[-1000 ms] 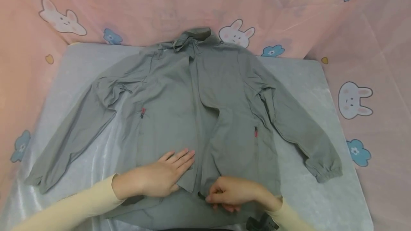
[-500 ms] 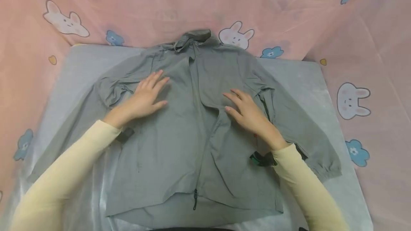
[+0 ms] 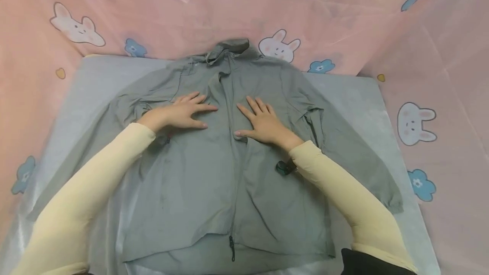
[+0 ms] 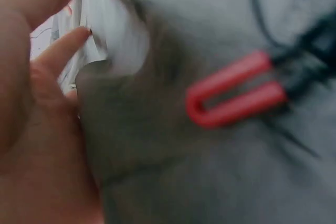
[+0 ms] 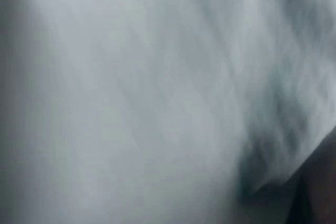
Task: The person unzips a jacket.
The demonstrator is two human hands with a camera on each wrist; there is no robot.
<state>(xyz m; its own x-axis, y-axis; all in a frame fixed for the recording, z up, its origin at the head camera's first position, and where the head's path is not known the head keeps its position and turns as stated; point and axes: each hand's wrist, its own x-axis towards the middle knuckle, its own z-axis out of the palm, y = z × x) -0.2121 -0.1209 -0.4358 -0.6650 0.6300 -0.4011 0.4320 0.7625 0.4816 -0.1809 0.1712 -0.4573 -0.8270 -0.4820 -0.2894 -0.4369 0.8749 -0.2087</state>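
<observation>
A grey-green zip jacket [image 3: 198, 181] lies front up, sleeves spread to both sides and collar at the far end. My left hand [image 3: 181, 113] rests on its left chest with fingers spread. On the other side of the front opening, my right hand [image 3: 263, 124] lies flat on the cloth, fingers also spread. The black zipper pull [image 3: 231, 248] hangs at the bottom hem between the front panels. In the left wrist view a red-tipped pocket zipper pull [image 4: 236, 88] shows close up beside my left hand [image 4: 47, 124]. The right wrist view holds only blurred grey cloth [image 5: 142, 98].
The jacket lies on a table with a pale grey-blue shiny cover [image 3: 355, 96]. A pink curtain [image 3: 214, 7] with rabbits and blue flowers stands behind and along both sides. A small dark device [image 3: 284, 167] sits at my right wrist.
My right hand has left the zipper area at the hem, and both hands have moved up to the chest. Since half a second ago they have come closer to the middle, gathering cloth near the opening.
</observation>
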